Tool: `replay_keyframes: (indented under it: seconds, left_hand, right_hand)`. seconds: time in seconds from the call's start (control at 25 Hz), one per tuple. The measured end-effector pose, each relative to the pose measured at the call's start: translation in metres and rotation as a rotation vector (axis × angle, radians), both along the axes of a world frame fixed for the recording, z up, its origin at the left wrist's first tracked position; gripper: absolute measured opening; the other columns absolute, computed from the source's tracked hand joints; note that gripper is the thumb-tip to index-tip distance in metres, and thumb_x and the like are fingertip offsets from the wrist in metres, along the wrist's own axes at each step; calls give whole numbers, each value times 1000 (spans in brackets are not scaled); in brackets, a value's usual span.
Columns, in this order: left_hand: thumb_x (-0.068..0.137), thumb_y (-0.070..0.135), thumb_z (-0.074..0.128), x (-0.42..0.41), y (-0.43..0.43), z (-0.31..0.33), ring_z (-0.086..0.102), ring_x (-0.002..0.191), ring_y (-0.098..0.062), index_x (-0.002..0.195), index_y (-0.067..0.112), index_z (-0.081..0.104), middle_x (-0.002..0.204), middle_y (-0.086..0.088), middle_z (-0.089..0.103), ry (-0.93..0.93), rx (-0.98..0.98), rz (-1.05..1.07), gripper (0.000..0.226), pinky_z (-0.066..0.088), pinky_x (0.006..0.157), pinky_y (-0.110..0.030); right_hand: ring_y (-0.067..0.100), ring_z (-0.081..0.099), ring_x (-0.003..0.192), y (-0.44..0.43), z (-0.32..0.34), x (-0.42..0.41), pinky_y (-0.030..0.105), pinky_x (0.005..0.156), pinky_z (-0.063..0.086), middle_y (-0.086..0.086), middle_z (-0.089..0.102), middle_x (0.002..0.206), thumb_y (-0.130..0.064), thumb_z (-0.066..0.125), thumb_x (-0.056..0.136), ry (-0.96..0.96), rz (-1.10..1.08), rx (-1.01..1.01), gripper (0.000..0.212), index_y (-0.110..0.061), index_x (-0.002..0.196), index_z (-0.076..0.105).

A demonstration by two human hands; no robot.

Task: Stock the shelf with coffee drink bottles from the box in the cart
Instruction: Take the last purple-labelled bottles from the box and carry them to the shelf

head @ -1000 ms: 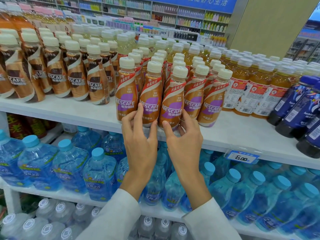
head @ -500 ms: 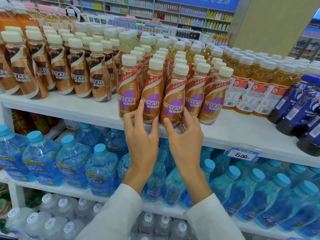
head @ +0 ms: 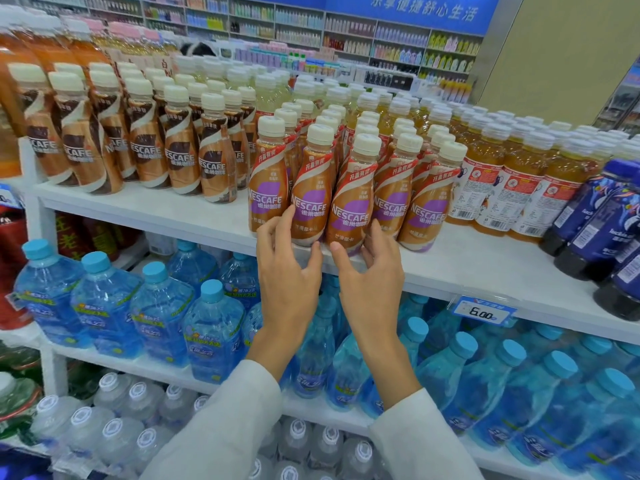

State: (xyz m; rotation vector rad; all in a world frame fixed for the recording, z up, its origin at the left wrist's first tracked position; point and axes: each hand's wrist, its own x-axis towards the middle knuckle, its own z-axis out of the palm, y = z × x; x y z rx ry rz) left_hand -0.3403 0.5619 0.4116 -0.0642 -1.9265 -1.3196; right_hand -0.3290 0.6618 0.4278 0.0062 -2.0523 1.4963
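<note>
Several purple-label Nescafe coffee bottles stand in rows on the white top shelf. The front row sits near the shelf's edge. My left hand reaches up to the second front bottle; its fingertips touch the bottle's lower left side and the thumb lies at the shelf edge. My right hand is beside the third front bottle, fingers spread and lightly touching its base on the right. Neither hand wraps a bottle. The cart and box are out of view.
Brown-label Nescafe bottles fill the shelf to the left, amber tea bottles and dark blue bottles to the right. Blue-capped water bottles crowd the shelf below. A price tag hangs from the shelf edge.
Both hands have slipped slightly down and back from the two front bottles, thumbs now at the shelf edge. The bottles stay standing in place.
</note>
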Motion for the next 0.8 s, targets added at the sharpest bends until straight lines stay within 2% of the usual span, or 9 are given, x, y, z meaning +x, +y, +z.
replay_keyframes:
  seconds: [0.2,0.28,0.4,0.52,0.68,0.8]
  left_hand:
    - [91,12,70,23,-16,-15,52,125,-17,142,18,52,132,1,52,-39,13,-30,54,48,104,-43]
    - [92,15,70,40,-30,-25,54,121,-14,140,20,54,127,4,54,-94,49,22,51,49,102,-41]
    - [93,20,70,74,-64,-47,55,121,-7,137,26,56,128,13,57,-167,70,111,47,48,103,-38]
    - [95,27,69,122,-112,-74,53,123,-3,137,32,55,130,21,55,-281,118,195,45,46,105,-34]
    - [96,35,65,192,-195,-112,52,125,-5,139,33,54,135,18,56,-407,204,399,44,45,104,-30]
    - [97,36,63,242,-254,-132,56,118,-8,138,28,56,132,12,59,-508,267,530,43,43,90,-15]
  right_hand:
    - [11,49,134,-13,-17,30,37,111,46,-6,50,144,-20,70,95,19,34,-31,58,-19,149,48]
    - [11,51,133,-29,-28,49,36,110,47,-7,52,142,-18,69,95,-4,96,-62,52,-19,145,53]
    - [9,54,131,-63,-47,76,37,109,47,-9,58,137,-18,69,95,-21,235,-8,46,-20,140,58]
    - [2,52,131,-106,-68,100,33,111,43,-15,58,139,-27,66,97,-174,426,63,43,-26,140,58]
    - [-2,46,134,-181,-91,126,28,116,36,-20,52,144,-37,62,99,-361,670,149,47,-31,144,54]
    - [2,44,135,-240,-116,144,22,114,34,-12,50,149,-37,59,100,-448,798,204,49,-26,147,51]
